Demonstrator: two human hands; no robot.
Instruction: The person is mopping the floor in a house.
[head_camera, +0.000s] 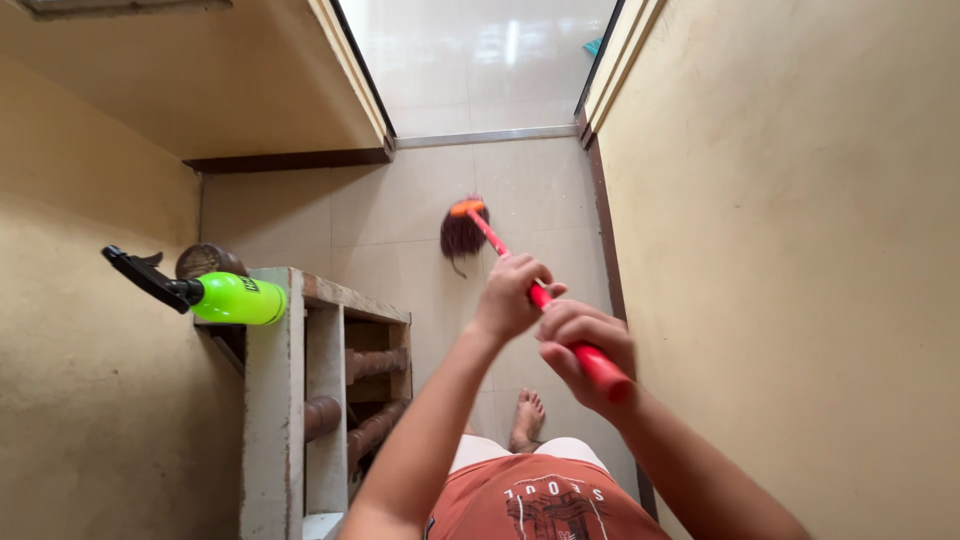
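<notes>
Both hands, left hand (510, 297) and right hand (585, 348), grip mop (464, 228).

Red-handled mop (520, 277), held slanted

Dark maroon string head (462, 233) is set on pale tile at 11 o'clock; the handle is gripped at 5 o'clock.

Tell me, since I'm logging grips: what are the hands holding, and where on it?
Both hold a mop by its red handle: left hand farther down the shaft, right hand near the top end.
</notes>
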